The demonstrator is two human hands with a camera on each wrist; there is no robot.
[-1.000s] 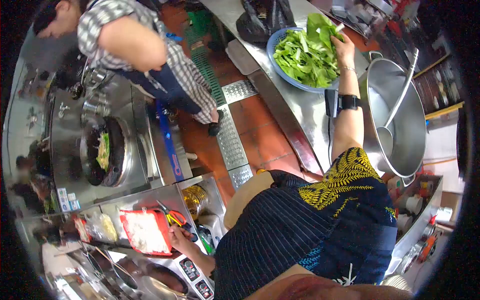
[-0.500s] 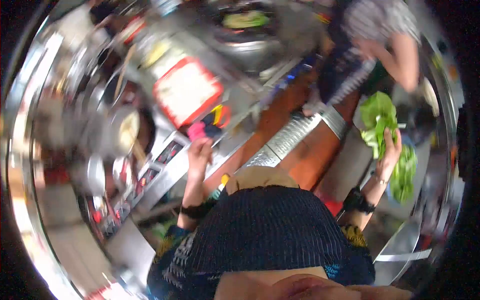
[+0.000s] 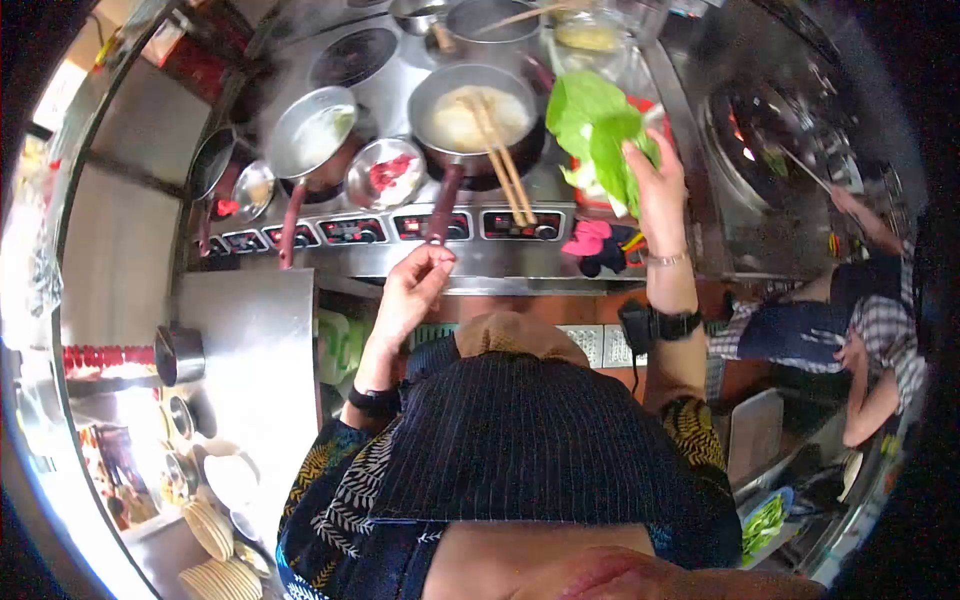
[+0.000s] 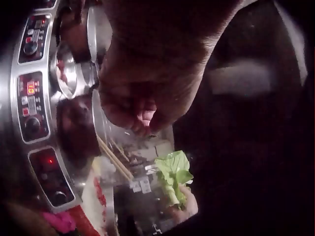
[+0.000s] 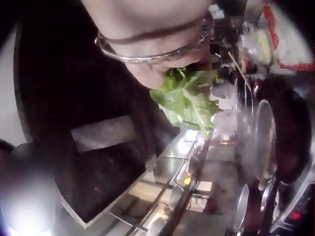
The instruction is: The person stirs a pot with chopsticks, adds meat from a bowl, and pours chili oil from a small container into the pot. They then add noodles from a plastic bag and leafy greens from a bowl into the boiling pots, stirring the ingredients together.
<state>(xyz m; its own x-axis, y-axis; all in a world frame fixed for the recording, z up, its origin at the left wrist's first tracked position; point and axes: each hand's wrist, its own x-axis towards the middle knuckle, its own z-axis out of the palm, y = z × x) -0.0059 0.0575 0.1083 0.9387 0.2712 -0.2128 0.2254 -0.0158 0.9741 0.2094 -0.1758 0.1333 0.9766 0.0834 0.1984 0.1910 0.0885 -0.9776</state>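
A bunch of leafy greens [image 3: 605, 140] is in my right hand [image 3: 660, 195], which grips it above the right side of the stove. Bright leaves [image 5: 189, 101] stick out past the fingers in the right wrist view. My left hand [image 3: 412, 295] is in front of the stove with its fingers loosely curled, right by the end of the dark red handle [image 3: 446, 200] of a pan. That pan [image 3: 425, 115] has pale, cloudy contents, and wooden chopsticks [image 3: 498, 165] lean in it. Under the greens, a red-rimmed tray [image 3: 655, 112] is partly hidden.
Left of the pan are a second pan [image 3: 300, 130] and a metal bowl [image 3: 372, 178] with red pieces. Pink cloth [image 3: 588, 238] lies at the front edge. Another person [image 3: 850, 325] works at a wok [image 3: 765, 145] on the right. A basin of greens [image 3: 765, 525] sits behind, lower right.
The view has turned from the basin to the stove. My right hand has lifted greens out of the basin and brought them over the stove. My left hand has left the tray's edge.
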